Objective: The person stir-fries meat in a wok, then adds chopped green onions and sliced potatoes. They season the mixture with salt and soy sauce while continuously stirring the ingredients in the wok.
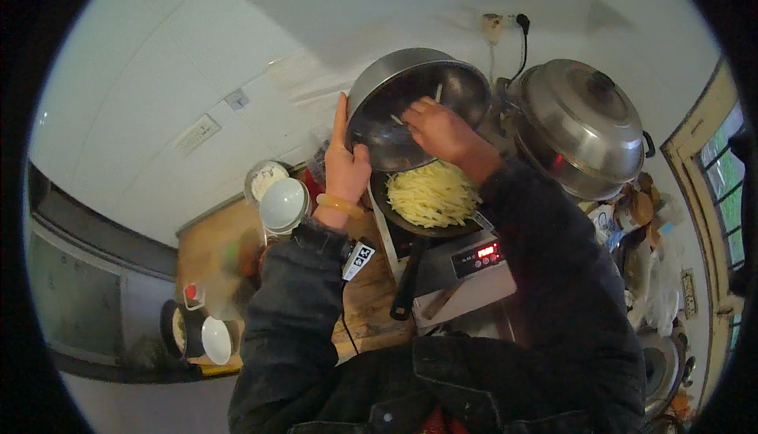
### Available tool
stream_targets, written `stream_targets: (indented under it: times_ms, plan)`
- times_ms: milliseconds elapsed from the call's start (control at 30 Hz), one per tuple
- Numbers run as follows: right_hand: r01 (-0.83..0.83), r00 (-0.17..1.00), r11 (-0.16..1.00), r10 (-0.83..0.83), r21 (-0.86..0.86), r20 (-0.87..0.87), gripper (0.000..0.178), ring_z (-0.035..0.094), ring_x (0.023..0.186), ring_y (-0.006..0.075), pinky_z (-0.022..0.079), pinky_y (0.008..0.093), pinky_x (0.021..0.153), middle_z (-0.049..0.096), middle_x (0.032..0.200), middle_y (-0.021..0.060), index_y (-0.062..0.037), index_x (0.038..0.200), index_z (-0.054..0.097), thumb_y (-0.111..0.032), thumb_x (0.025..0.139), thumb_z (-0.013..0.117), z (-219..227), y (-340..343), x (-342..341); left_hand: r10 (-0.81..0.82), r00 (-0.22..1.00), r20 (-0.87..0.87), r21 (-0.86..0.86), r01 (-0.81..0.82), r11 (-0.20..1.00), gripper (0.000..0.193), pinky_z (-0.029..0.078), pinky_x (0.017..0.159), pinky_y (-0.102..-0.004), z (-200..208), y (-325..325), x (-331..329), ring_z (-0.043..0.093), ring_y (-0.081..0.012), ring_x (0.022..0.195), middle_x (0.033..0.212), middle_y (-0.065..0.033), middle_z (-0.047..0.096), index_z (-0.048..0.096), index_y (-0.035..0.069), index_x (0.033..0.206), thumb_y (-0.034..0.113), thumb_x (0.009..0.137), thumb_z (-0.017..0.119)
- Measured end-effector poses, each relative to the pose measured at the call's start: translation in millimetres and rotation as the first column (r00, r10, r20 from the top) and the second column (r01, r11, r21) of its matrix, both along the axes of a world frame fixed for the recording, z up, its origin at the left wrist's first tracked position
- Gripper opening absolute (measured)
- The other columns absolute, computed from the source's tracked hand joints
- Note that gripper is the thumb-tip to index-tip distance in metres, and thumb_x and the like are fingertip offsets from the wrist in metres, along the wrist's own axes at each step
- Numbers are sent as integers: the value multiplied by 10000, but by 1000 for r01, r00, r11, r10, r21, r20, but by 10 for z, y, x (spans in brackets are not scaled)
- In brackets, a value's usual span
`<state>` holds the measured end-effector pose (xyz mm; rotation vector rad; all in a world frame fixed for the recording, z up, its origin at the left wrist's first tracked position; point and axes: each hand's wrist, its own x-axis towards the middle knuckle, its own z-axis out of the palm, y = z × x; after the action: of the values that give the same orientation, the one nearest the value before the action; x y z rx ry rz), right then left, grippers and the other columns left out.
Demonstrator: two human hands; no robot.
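My left hand (345, 167) grips a metal basin (379, 78) by its left side, index finger stretched along the outside and thumb at the rim. The basin is tilted, its opening toward me, over a frying pan (407, 276) with a long black handle. Pale yellow potato shreds (433, 195) lie heaped in the pan. Inside the basin is my right hand (444, 130), its fingers drawn together near the wall; what they pinch is hidden. A few stray shreds cling to the dark inner surface. Below the pan sits an induction cooker (466, 264) with a lit red display.
A large lidded steel pot (580, 130) stands at the right, close to the basin. White bowls (284, 203) are at the left, beside a bowl of white stuff (267, 177). Farther left on the wooden counter (207, 248) are a red-capped container (192, 295) and another white bowl (216, 341).
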<state>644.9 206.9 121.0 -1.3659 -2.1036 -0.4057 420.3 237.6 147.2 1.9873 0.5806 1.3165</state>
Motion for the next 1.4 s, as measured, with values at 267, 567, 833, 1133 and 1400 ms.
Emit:
stream_targets:
  times_ms: [267, 567, 833, 1133, 1400]
  plan:
    - [123, 973, 972, -79, -200, 217, 131, 606, 1008, 358, 508, 444, 860, 632, 933, 166, -11, 907, 628, -90, 824, 563, -74, -245, -46, 59, 998, -25, 144, -54, 988, 849, 387, 1063, -298, 57, -33, -113, 497, -276, 1315, 1499, -199, 426, 239, 117, 1568, -140, 773, 388]
    - [250, 921, 950, -294, 190, 257, 152, 584, 911, 328, 476, 450, 807, 597, 902, 143, -27, 899, 613, -105, 787, 545, 121, -135, 74, -32, 998, 55, 3, 32, 999, 849, 414, 1042, -304, 5, 4, -182, 508, -293, 1319, 1508, -212, 427, 242, 127, 1569, -133, 777, 402]
    - [237, 956, 962, -206, -134, 211, 226, 594, 973, 365, 509, 451, 854, 612, 974, 183, -15, 1005, 628, -75, 793, 576, -269, -588, -347, 58, 987, 153, 78, -70, 994, 860, 355, 1091, -297, 4, -27, -282, 464, -229, 1318, 1522, -167, 386, 184, 75, 1579, -147, 768, 366]
    - [-96, 952, 995, 88, -10, -293, 263, 588, 978, 394, 499, 461, 865, 615, 1024, 185, -22, 1056, 632, -63, 800, 588, 199, -60, -845, -76, 995, 61, -2, 76, 997, 853, 373, 1081, -312, 96, -93, -194, 475, -286, 1342, 1522, -203, 403, 233, 122, 1574, -112, 772, 407]
    - [191, 981, 935, -174, -298, 84, 131, 612, 923, 385, 510, 459, 806, 643, 887, 158, -47, 899, 627, -105, 787, 593, -542, -626, -108, 135, 967, 215, 134, -166, 977, 871, 314, 1123, -317, 196, -125, -370, 445, -256, 1343, 1494, -180, 423, 211, 60, 1570, -146, 738, 369]
